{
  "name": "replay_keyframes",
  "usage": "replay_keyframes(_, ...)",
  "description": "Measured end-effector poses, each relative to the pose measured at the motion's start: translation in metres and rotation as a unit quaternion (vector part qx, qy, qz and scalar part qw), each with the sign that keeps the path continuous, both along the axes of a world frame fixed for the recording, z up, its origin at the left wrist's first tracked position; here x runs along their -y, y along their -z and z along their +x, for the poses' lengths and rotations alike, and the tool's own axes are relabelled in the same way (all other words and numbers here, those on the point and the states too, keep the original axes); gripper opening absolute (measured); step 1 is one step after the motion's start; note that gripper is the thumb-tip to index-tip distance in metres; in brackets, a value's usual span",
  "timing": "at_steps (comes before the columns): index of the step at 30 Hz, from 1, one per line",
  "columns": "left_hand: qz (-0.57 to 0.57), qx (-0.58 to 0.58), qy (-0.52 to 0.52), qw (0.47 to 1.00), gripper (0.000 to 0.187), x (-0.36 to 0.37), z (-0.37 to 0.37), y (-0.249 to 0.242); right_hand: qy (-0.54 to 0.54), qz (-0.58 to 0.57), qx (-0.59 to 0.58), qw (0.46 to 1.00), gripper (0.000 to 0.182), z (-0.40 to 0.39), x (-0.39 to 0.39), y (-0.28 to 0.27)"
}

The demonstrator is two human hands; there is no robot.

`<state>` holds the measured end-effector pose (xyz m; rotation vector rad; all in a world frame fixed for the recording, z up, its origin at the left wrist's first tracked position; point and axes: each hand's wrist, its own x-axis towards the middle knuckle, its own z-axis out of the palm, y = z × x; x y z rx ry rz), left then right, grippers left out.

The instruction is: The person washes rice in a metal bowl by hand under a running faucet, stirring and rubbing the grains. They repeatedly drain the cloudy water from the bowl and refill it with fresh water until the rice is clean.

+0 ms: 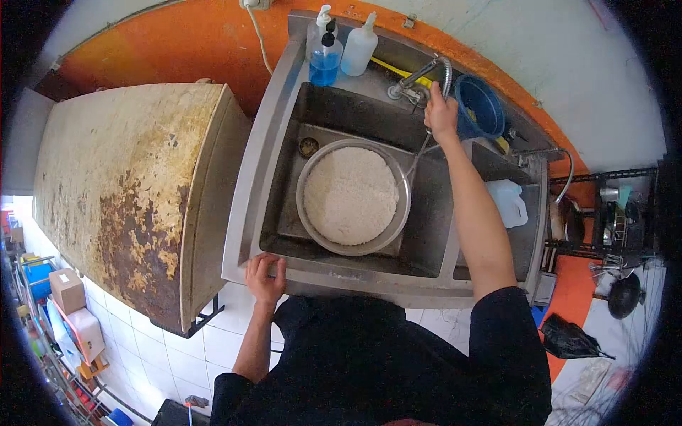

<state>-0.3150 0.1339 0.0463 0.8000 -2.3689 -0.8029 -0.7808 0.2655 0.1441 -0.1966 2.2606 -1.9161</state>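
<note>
- Right hand (441, 113): closed round faucet hose (447, 74).
- Left hand (265, 277): loosely open, resting on sink (348, 277) front edge.
- Metal bowl (404, 202): in larger basin, full of pale grains (352, 192).
- Thin streak (415, 165) by bowl's right rim, probably water, blurry.

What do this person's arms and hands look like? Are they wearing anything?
The left hand and right hand are ordinary and bare, as are both forearms; nothing visible is worn on them. The black top has short, dark sleeves, without visible markings.
</note>
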Motion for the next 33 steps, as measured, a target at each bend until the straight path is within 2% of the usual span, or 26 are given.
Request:
replay_keyframes(16,-0.003,-0.007,-0.004,1.000,0.012,0.000,0.002,0.001,-0.023,0.001,0.099,0.995,0.047,0.016,-0.002,-0.027)
replay_keyframes(22,-0.001,-0.007,-0.004,1.000,0.012,0.000,0.003,0.003,0.015,0.035,0.024,0.999,0.048,0.007,0.001,-0.012)
replay_keyframes(33,-0.006,0.008,0.004,1.000,0.012,0.001,0.001,0.004,-0.016,0.023,-0.085,0.996,0.046,-0.024,-0.005,0.023)
